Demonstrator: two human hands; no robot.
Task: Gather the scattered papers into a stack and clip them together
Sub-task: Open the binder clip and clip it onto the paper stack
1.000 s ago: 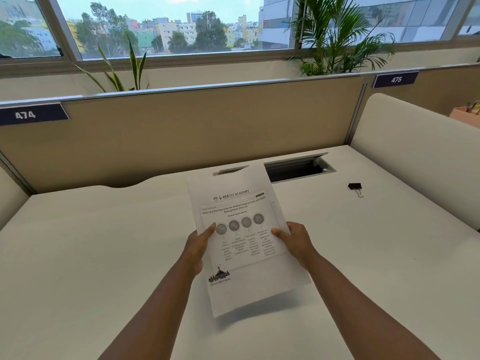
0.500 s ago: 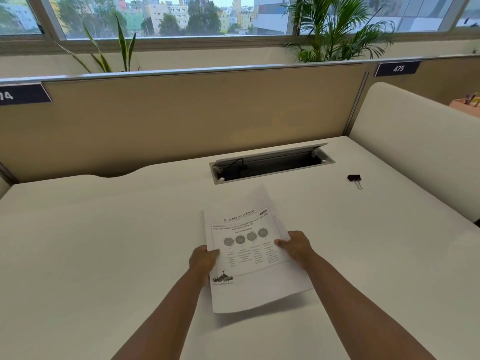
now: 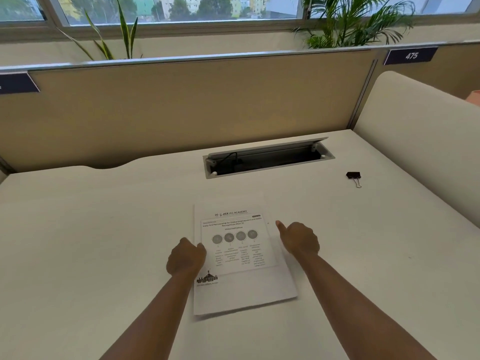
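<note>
left hand (image 3: 185,258): fingers curled under, out of sight; grip on the paper stack (image 3: 241,258) cannot be told
stack left edge: partly covered by that hand
small print: too blurred to read
left partition label (image 3: 17,83): cut by the frame edge

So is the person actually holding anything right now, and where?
The left hand rests at the left edge of the white printed paper stack, which lies on the desk; a true grip cannot be told. The right hand appears off the paper, holding nothing.
</note>
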